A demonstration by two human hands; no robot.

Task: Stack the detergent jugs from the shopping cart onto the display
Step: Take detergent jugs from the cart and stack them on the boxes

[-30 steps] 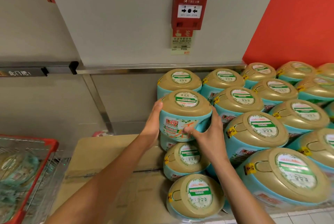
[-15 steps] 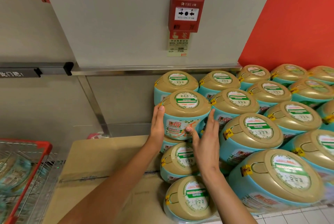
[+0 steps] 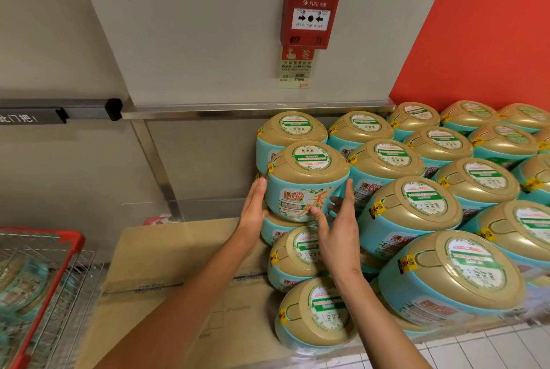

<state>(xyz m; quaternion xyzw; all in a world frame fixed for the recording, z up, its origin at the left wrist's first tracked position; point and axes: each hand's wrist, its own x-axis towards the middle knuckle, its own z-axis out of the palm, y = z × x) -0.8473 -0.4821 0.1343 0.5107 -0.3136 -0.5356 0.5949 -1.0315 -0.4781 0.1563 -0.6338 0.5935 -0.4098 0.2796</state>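
one jug [image 3: 306,181] sits at the upper left corner of the display [image 3: 416,214], centre of the frame. its lid is up. it rests on the jugs below and stands just in front of the back-row jug by the wall. judged seated, or all but seated.

left hand [image 3: 253,205]: fingers straight, palm flat against the jug's left side. no curl, so it is not gripping.

right hand [image 3: 339,228]: fingers straight and spread. the thumb tip touches the front label. the other fingers stand at the jug's right side, contact there unclear. it is not gripping either.

judgement: this placement is at its final touch, steadying or squaring before letting go.

done: the display fills the right half of the frame, many jugs, several rows deep, at least three tiers at its left end. no count possible, since the right edge is cut off.

left to do: the cart [image 3: 59,239] is at the lower left of the frame, red rim, wire sides. the teal shapes [image 3: 23,285] inside it are blurred but read as more jugs, number cannot be told. so the task is not finished, and more trips from cart to display look likely.

a box [image 3: 178,264] lies between cart and display, just beside the stack.
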